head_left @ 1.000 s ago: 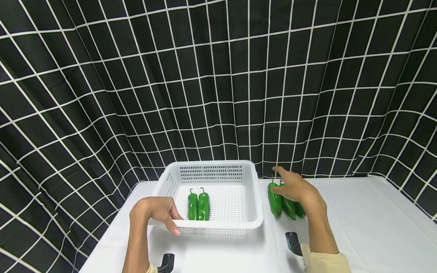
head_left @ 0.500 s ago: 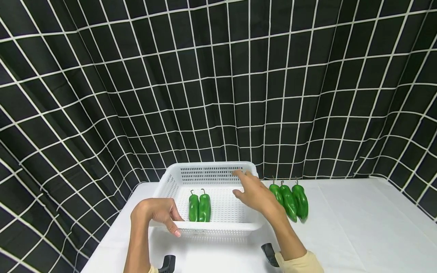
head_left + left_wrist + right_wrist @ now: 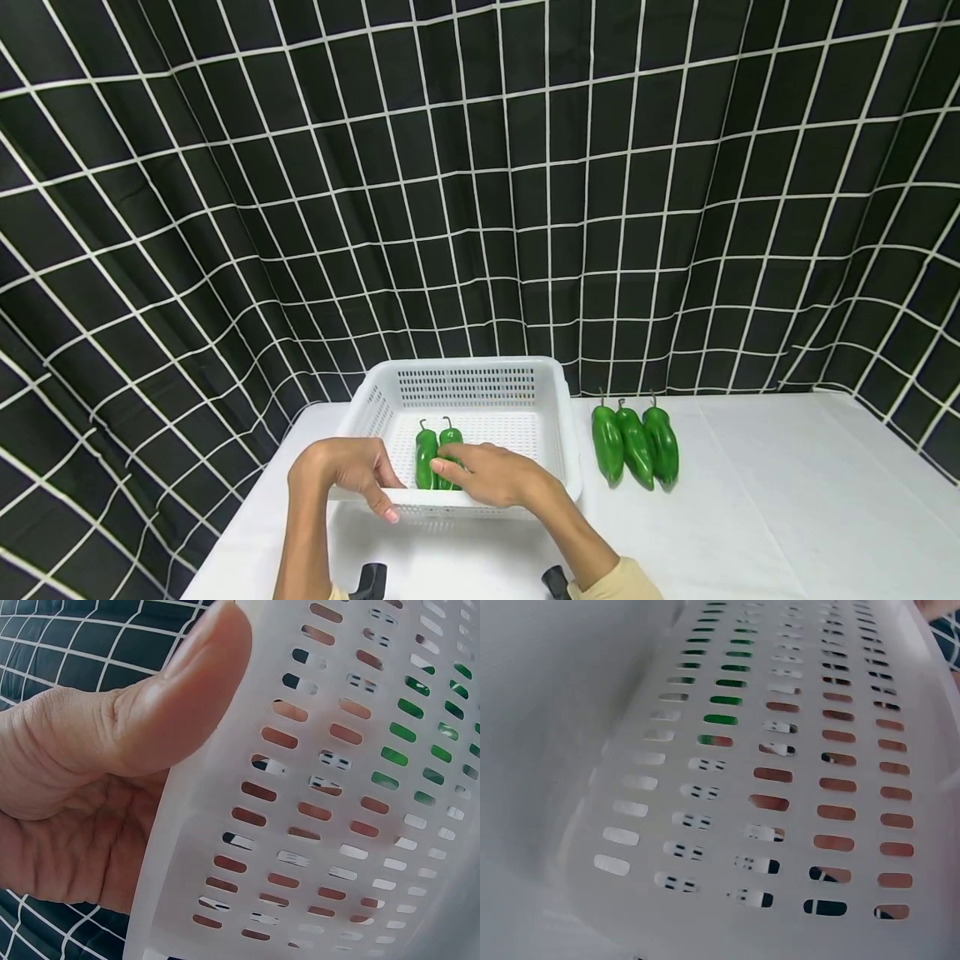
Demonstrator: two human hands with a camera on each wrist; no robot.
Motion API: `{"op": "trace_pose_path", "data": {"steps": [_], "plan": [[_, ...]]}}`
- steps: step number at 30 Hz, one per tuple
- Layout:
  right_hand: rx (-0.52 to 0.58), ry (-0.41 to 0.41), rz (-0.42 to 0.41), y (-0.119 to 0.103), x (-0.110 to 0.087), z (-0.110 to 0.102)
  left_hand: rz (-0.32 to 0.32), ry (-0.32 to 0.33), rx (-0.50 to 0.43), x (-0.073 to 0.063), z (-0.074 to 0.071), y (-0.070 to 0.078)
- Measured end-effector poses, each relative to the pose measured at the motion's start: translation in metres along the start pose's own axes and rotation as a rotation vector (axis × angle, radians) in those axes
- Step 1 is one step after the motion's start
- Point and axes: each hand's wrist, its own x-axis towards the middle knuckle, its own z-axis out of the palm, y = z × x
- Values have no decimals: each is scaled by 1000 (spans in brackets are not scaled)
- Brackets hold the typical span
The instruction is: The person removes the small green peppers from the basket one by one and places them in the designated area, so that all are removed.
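Observation:
Two green chili peppers lie side by side in a white slotted plastic basket (image 3: pixel 558 433), stems toward the back. My left hand (image 3: pixel 352 467) grips the basket's near left rim, thumb outside and fingers inside; the left wrist view shows the thumb (image 3: pixel 202 690) against the outer wall. My right hand (image 3: pixel 495 473) reaches over the near rim and touches the right pepper (image 3: pixel 451 437), covering its middle. Its thumb crosses that pepper toward the left pepper (image 3: pixel 425 454). I cannot tell whether its fingers close round the pepper. The right wrist view shows mostly the basket's slotted wall (image 3: pixel 795 825).
Three more green chili peppers (image 3: pixel 636 446) lie in a row on the white tablecloth (image 3: pixel 772 483), right of the basket. Behind the table hangs a black curtain (image 3: pixel 480 192) with a white grid. Black wrist mounts (image 3: pixel 371 580) sit below the hands.
My right hand has moved left from the loose peppers, over the basket's right side, down onto the right pepper inside. The three loose peppers now show fully. The left hand stays on the rim.

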Motion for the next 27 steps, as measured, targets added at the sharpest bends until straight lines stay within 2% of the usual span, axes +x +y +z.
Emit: {"op": "trace_pose_path", "data": {"steps": [5, 8, 16, 27], "plan": [[-1, -144, 92, 2, 0, 2, 6, 0, 16, 0, -1, 0], [9, -182, 89, 4, 1, 2, 11, 1, -2, 1, -1, 0], [5, -106, 88, 3, 2, 4, 25, -8, -48, 0, 2, -2], [11, -13, 115, 1, 0, 2, 10, 4, -19, 0, 1, -1]]}}
